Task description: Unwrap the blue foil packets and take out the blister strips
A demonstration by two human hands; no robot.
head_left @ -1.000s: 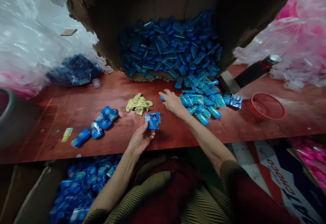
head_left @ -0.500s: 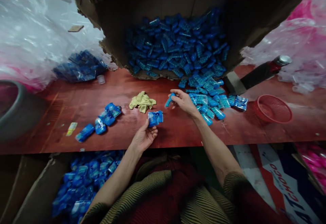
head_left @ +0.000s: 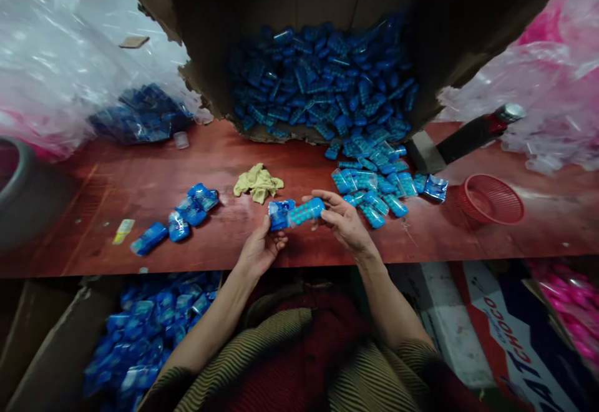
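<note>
Between the thumb and fingers of my left hand (head_left: pixel 262 246) is a blue printed plastic sleeve (head_left: pixel 279 215), above the table's front part. My right hand (head_left: pixel 345 221) grips a small clear bottle (head_left: pixel 306 212) of blue balls by its blue cap end. The bottle's clear end points left and meets the sleeve's right edge; whether it is inside the sleeve I cannot tell. Right of my right hand lies a pile of similar bottles (head_left: pixel 374 182). Several bottles in blue sleeves (head_left: pixel 193 211) lie on the table to the left.
A torn cardboard box (head_left: pixel 196 81) full of bottles opens onto the red table (head_left: pixel 187 156). A yellow cloth (head_left: pixel 258 182) lies beyond my hands. To the right are a red basket (head_left: pixel 490 200) and a dark bar (head_left: pixel 472 134). Wrapped bottles (head_left: pixel 140 331) fill a box below left.
My right hand has brought the bottle down and left to the sleeve, turning it lengthwise. My left hand stays nearly in place, still holding the sleeve.
</note>
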